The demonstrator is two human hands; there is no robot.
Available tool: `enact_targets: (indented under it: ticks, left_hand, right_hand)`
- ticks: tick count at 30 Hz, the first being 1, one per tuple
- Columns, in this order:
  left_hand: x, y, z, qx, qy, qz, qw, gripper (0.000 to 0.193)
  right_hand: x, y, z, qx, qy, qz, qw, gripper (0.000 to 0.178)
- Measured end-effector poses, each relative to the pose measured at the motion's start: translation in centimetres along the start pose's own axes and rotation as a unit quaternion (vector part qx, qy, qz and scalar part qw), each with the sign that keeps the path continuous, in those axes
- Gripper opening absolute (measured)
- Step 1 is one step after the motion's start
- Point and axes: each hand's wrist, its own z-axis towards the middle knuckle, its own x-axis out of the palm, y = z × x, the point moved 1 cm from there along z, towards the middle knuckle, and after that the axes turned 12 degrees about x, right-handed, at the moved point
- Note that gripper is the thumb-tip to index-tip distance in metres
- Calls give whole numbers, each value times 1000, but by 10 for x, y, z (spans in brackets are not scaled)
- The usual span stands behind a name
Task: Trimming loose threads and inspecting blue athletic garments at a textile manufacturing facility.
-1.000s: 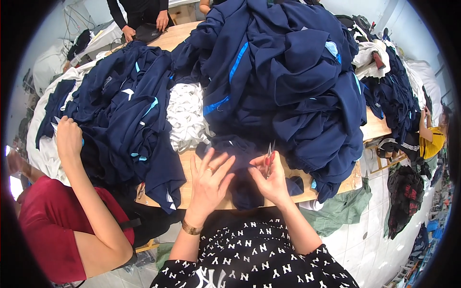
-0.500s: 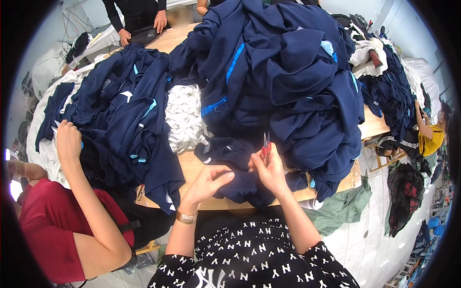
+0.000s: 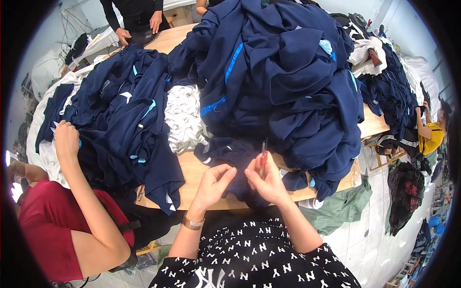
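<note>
Small thread snips [image 3: 263, 152] with a red grip are held in my right hand [image 3: 269, 181], their blades pointing up and away from me and slightly blurred. My left hand [image 3: 213, 186] is closed, thumb and fingertips pinched together at a navy garment [image 3: 244, 188]. That cloth lies bunched between my two hands by the table's near edge, and part of it is hidden behind them. The right thumb also rests close to the cloth. Just beyond, a dark navy piece [image 3: 230, 148] runs toward the big navy pile [image 3: 288, 86].
Left of the pile stands a heap of white strips [image 3: 183, 117] on the wooden table [image 3: 192, 173]. Another navy garment pile [image 3: 120, 101] lies further left, beside a co-worker in a red top [image 3: 57, 230]. A person in black works across the table. Green sheeting [image 3: 341, 206] covers floor at right.
My hands have come slightly closer together, and the left thumb has moved nearer its fingertips. The snips have shifted a little toward me. Across the table, the person in black has moved slightly.
</note>
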Motion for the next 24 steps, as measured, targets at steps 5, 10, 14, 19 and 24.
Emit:
enact_targets:
  ticks: [5,10,14,19,24]
  left_hand:
    - [-5,1,0,12,-19,16,1000,24]
    - [-6,2,0,24,-28,6,999,25]
    - [-6,5,-1,3,-20,14,1000,24]
    - [-6,9,1,15,-20,-17,1000,31]
    - [-7,12,0,6,-31,-20,999,34]
  right_hand:
    - [-12,21,-1,65,56,370,925,24]
    - [-19,26,2,-29,-5,286,958,21]
    - [-1,13,1,-11,-88,-43,995,24]
    - [7,5,7,-96,-149,-202,963,27]
    - [7,14,3,-20,-40,-230,972,27]
